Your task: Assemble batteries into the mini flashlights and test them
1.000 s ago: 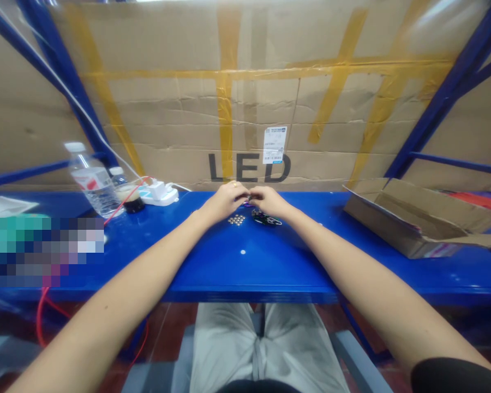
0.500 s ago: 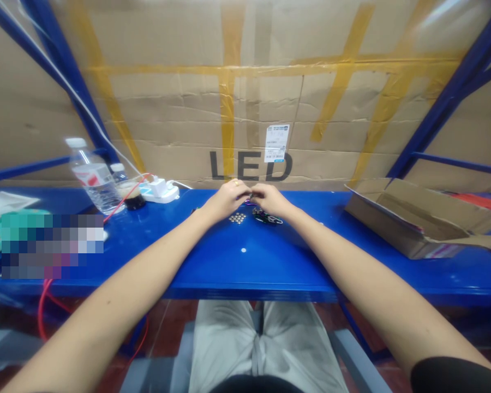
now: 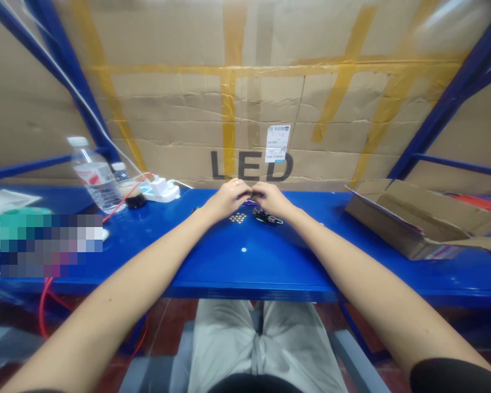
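blue, perhaps metal table (image 3: pixel 245 273) before taped cardboard (image 3: pixel 167 125)

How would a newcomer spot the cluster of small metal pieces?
On the blue table, find the left hand. The cluster of small metal pieces lies just below it in view. Its shiny, pale bits set it apart from the dark heap to its right.
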### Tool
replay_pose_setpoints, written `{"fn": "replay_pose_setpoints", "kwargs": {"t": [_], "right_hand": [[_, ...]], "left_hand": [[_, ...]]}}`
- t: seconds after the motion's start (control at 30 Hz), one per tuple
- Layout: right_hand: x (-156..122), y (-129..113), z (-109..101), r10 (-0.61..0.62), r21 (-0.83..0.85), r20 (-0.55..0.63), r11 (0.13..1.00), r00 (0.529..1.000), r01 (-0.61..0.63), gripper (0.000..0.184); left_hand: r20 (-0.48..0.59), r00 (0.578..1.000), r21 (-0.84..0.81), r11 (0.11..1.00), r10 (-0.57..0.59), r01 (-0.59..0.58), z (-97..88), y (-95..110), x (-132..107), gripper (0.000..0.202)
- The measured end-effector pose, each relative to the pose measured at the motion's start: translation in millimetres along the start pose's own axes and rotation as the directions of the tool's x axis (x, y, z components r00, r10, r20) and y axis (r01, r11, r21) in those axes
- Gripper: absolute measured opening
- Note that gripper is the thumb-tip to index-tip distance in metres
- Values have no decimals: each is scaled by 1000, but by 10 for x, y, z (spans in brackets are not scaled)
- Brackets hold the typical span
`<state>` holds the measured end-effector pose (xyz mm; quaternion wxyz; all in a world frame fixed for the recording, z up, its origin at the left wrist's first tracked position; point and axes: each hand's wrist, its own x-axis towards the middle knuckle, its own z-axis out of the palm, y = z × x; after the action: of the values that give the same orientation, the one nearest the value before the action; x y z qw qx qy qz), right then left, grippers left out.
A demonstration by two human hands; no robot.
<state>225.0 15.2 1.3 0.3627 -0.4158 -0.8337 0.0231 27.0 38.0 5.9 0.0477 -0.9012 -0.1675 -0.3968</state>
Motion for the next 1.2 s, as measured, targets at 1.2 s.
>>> {"fn": "replay_pose_setpoints", "kwargs": {"t": [1.2], "right_hand": [[0, -4, -115, -197, -33, -221, 980, 955, 195, 30]], "left_hand": [[-20, 988, -49, 987, -156, 155, -46, 128, 26, 7]]}}
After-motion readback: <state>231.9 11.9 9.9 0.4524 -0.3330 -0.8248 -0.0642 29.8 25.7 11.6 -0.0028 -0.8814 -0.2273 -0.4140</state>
